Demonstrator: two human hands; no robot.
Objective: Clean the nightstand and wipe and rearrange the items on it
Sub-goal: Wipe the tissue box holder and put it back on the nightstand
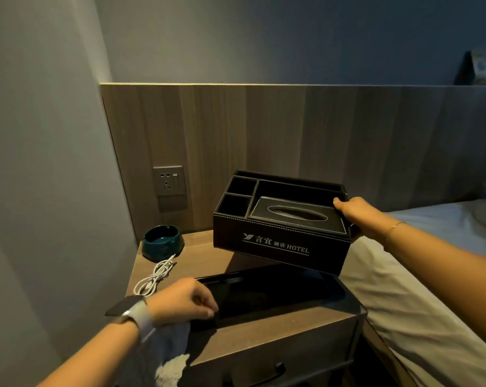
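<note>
Gripping the right end of a black leather organiser box [281, 227] marked HOTEL, the right hand [356, 216] holds it tilted above the wooden nightstand [208, 258] at frame centre; its small compartments look empty. The left hand [180, 303], fingers curled, pinches a grey cloth [169, 350] beside a flat black tray [275, 291]. A dark green ashtray [162, 243] and coiled white cable [155, 275] lie left.

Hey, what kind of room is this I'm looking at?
Most likely a hotel bedroom. The black organizer box, held up by the right hand, is printed HOTEL; it hangs over a wooden nightstand beside a bed.
</note>
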